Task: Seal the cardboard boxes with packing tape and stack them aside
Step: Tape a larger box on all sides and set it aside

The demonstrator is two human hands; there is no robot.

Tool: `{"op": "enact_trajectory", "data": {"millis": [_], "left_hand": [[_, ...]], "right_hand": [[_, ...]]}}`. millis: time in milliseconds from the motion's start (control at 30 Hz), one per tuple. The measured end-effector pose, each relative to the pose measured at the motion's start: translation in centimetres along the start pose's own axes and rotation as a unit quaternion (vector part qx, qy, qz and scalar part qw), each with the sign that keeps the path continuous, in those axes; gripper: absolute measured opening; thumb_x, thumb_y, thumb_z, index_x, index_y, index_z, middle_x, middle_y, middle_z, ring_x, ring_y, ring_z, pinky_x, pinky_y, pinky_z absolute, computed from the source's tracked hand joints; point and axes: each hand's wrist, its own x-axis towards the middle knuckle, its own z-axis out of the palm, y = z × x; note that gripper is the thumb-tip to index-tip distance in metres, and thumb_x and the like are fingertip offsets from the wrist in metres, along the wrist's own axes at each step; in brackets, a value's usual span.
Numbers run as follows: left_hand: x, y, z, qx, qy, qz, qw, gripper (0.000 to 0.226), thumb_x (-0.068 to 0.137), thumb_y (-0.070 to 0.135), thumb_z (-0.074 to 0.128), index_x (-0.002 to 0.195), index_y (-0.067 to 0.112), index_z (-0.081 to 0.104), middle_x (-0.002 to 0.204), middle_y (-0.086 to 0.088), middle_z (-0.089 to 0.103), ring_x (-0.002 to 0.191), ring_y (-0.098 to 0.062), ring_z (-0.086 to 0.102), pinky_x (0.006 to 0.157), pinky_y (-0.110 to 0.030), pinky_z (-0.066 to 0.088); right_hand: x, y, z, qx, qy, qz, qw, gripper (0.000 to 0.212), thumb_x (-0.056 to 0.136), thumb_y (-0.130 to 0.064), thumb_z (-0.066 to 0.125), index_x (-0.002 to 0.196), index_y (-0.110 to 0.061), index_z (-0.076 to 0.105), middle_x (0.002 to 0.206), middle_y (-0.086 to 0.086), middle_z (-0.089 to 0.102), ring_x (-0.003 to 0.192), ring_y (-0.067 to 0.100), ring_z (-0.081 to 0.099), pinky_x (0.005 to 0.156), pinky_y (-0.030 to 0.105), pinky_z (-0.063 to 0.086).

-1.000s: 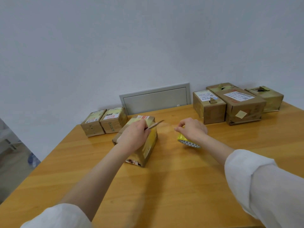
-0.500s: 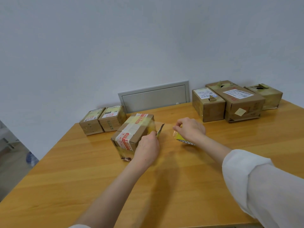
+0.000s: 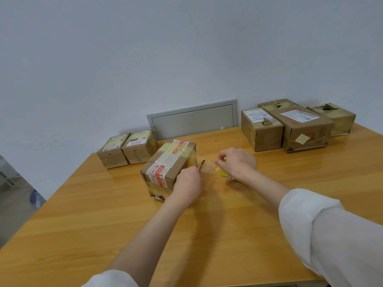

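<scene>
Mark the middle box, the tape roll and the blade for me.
middle box [image 3: 165,162]: head view, on its taped top face.
tape roll [image 3: 224,173]: head view, on the yellow edge under the right hand [image 3: 238,162].
blade [image 3: 201,164]: head view, on the tip above the left hand [image 3: 187,184].

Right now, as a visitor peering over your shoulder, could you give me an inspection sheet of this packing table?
Surface: wooden table, glossy.
Job's things: taped box at centre; yellow tape roll to its right; clear strip stretched between them.
Clutter: two small boxes back left; four boxes grouped back right.
Grippers: left hand grips a small blade at the strip; right hand holds the tape roll.
Cables: nothing seen.
Surroundings: plain wall; grey panel; blue object on the floor, left.
</scene>
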Motion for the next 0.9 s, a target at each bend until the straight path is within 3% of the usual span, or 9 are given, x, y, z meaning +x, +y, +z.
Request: {"op": "enact_trajectory", "data": {"millis": [200,633,800,900], "left_hand": [[-0.1,0.5,0.0,0.003,-0.03,-0.013,0.999,0.027,0.094,0.002,0.038,0.113,0.006,0.057,0.112,-0.013,0.06,0.099,-0.029,0.06,0.075,-0.033,0.049],[-0.3,0.2,-1.2,0.027,-0.01,0.001,1.0,0.02,0.096,0.008,0.041,0.108,0.007,0.057,0.099,-0.01,0.059,0.083,-0.026,0.056,0.069,-0.032,0.049],[0.0,0.7,-1.7,0.038,-0.043,-0.006,0.998,0.023,0.095,0.007,0.044,0.113,0.006,0.059,0.094,-0.009,0.056,0.086,-0.025,0.058,0.079,-0.035,0.056],[0.1,0.6,-1.8,0.031,-0.016,0.009,0.999,0.02,0.096,0.009,0.044,0.109,0.006,0.06,0.088,-0.006,0.055,0.077,-0.022,0.053,0.067,-0.031,0.05]], "right_hand": [[0.0,-0.1,0.1,-0.003,0.003,-0.007,1.0,0.018,0.09,-0.046,0.052,0.076,-0.037,0.057,0.086,-0.004,0.063,0.078,0.021,0.05,0.059,0.027,0.032],[0.3,0.0,0.1,-0.007,0.008,-0.01,1.0,0.017,0.09,-0.044,0.052,0.077,-0.036,0.059,0.074,-0.007,0.054,0.073,0.021,0.05,0.05,0.024,0.026],[0.3,0.2,0.3,-0.004,0.015,-0.017,1.0,0.017,0.091,-0.044,0.052,0.079,-0.036,0.06,0.072,-0.008,0.053,0.072,0.02,0.05,0.049,0.024,0.026],[0.4,0.3,0.3,0.0,0.013,-0.018,1.0,0.018,0.091,-0.043,0.052,0.076,-0.036,0.058,0.071,-0.008,0.053,0.072,0.02,0.05,0.048,0.023,0.025]]}}
